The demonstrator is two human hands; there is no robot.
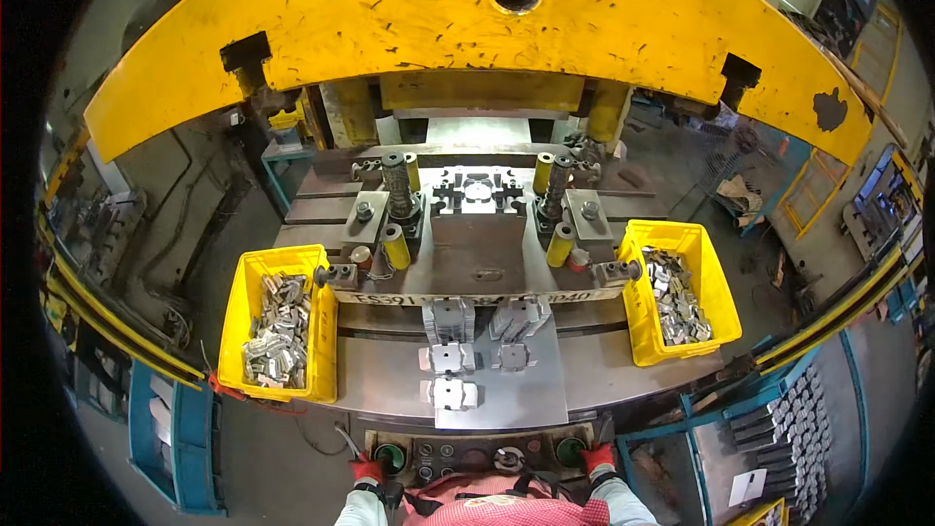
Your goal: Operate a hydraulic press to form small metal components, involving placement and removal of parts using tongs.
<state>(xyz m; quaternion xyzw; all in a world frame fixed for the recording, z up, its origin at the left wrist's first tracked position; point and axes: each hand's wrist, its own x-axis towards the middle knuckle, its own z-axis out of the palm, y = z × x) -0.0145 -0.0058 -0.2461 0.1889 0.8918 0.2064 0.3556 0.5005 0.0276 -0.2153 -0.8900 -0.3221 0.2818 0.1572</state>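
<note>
My left hand (367, 469), in a red glove, is at the left end of the control panel (453, 469), beside a green round button (391, 457). Its fingers look closed, and a thin grey rod (346, 438) sticks up from it. At the panel's other end my right hand (597, 457), also gloved in red, is beside a second green button (570, 451). Its fingers look closed too; what they hold is too small to make out. Beyond the panel, flat metal plates (450, 394) lie singly and in stacks (448, 319) on a metal sheet (526, 394).
A yellow press ram (623, 10) hangs over the lower die (477, 192), flanked by guide posts (394, 185). Yellow bins of metal pieces stand left (324, 331) and right (633, 331). More metal parts (804, 429) lie in rows at lower right.
</note>
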